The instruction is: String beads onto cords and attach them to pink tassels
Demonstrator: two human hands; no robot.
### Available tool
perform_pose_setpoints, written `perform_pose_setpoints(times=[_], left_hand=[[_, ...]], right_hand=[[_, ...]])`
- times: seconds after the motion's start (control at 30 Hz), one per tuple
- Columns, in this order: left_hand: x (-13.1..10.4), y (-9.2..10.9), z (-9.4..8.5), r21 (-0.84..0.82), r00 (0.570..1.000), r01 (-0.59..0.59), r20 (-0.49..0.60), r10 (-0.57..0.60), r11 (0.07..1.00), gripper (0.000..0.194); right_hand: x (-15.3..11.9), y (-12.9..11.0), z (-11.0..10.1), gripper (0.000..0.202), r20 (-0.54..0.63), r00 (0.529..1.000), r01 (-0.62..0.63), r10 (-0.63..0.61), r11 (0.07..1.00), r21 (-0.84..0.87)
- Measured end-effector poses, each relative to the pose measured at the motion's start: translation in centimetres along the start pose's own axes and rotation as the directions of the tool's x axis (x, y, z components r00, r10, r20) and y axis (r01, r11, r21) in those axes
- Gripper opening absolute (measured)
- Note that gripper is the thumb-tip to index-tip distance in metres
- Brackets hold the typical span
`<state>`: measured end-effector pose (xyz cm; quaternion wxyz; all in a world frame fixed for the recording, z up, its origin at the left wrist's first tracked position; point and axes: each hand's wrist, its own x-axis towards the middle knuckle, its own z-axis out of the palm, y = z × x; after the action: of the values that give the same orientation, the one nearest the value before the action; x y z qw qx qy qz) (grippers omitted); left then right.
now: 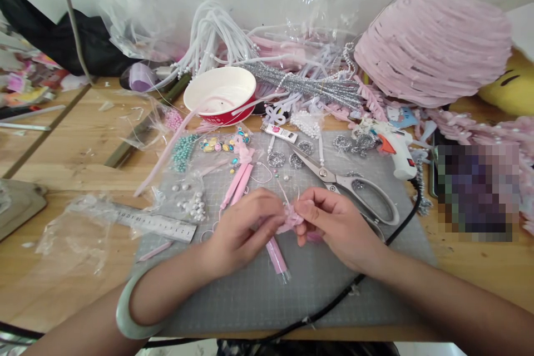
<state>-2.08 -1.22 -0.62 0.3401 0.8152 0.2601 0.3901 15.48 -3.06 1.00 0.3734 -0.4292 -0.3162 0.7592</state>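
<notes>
Between my hands, over the grey cutting mat (192,289), is a small fuzzy pink piece (292,219) that looks like bent chenille stem, with thin ends sticking up. My right hand (337,225) is closed, pinching it between thumb and fingers. From the other side, my left hand (250,228) has its fingers bent and closed on its left edge. Below them lies a pink strip (276,256) with a clear end, its upper part hidden by the left hand. Beyond the left hand rests a pink bow-like piece with long tails (241,178). Open scissors (334,175) lie behind my right hand.
A white glue gun (398,156) lies at right, its black cable (346,292) crossing the mat under my right forearm. Left are a steel ruler (158,222), pearl beads (194,206) and green beads (183,153). Behind stand a red-and-white bowl (225,114) and silver chenille stems (300,80).
</notes>
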Motion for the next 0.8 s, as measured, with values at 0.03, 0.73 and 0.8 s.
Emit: perform_pose_setpoints(times=[0.03, 0.73, 0.8], left_hand=[[0.0, -0.2, -0.2, 0.066, 0.997, -0.070, 0.036, 0.068, 0.995, 0.019], [0.9, 0.2, -1.3, 0.502, 0.735, -0.674, 0.391, 0.554, 0.541, 0.008], [1.0, 0.1, -1.4, 0.474, 0.695, -0.717, 0.427, 0.579, 0.510, 0.008]], right_hand=[[0.0, -0.2, -0.3, 0.019, 0.010, 1.000, 0.015, -0.014, 0.995, -0.103], [-0.1, -1.3, -1.6, 0.031, 0.228, 0.966, 0.258, -0.122, 0.483, -0.837], [0.0, -1.3, -1.7, 0.025, 0.176, 0.984, 0.155, -0.028, 0.615, -0.773]])
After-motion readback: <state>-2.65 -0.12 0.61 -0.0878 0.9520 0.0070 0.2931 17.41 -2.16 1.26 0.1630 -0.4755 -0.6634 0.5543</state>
